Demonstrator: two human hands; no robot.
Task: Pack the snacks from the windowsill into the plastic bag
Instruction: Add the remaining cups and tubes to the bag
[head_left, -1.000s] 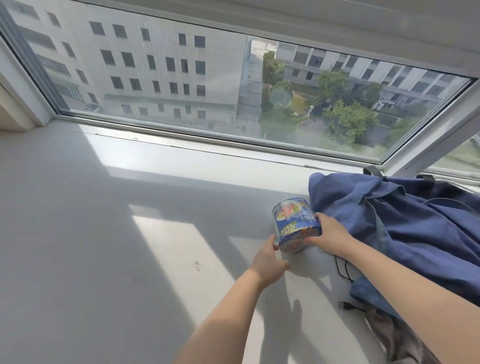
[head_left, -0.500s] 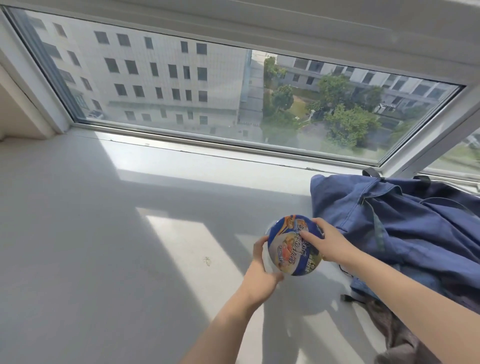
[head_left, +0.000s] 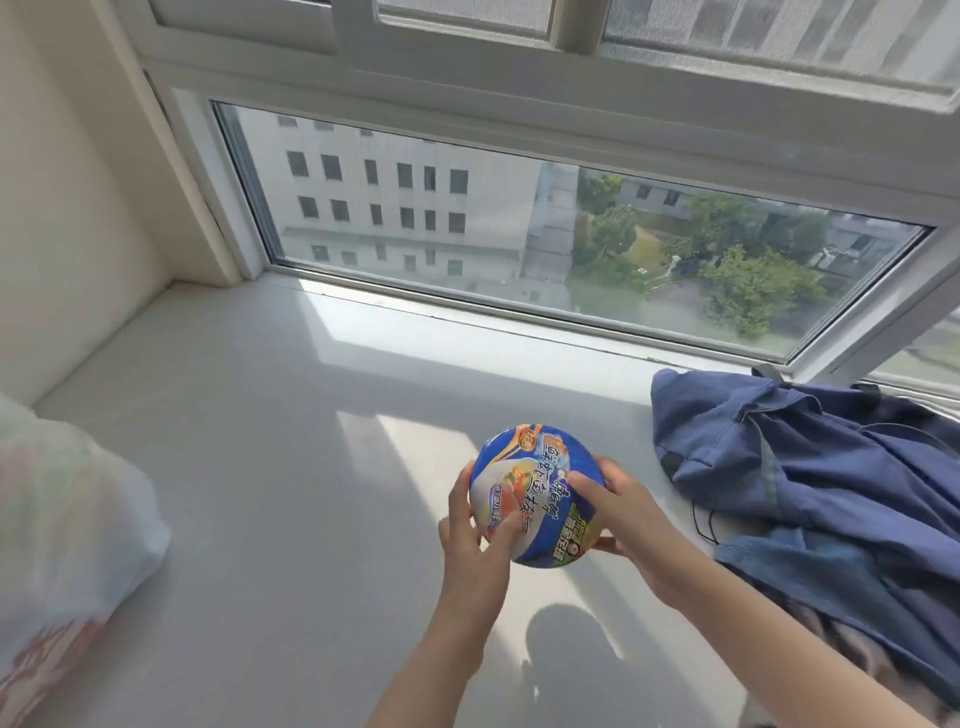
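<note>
A round blue instant-noodle cup (head_left: 524, 483) hangs above the white windowsill (head_left: 291, 441), its printed lid tilted toward me. My left hand (head_left: 475, 540) grips its left side with the thumb on the lid. My right hand (head_left: 621, 512) grips the right side, fingers curled over the rim. A white plastic bag (head_left: 67, 525) with colourful packs showing through lies at the left edge of the sill, well apart from the cup.
Blue clothing (head_left: 810, 473) lies heaped on the right of the sill, with grey fabric below it. The window frame (head_left: 519, 312) runs along the back and a wall (head_left: 67, 197) closes the left end. Sunlit bare sill lies between bag and cup.
Both hands lifted the cup off the sill and tipped its lid toward me. The view swung left, bringing the plastic bag into sight.
</note>
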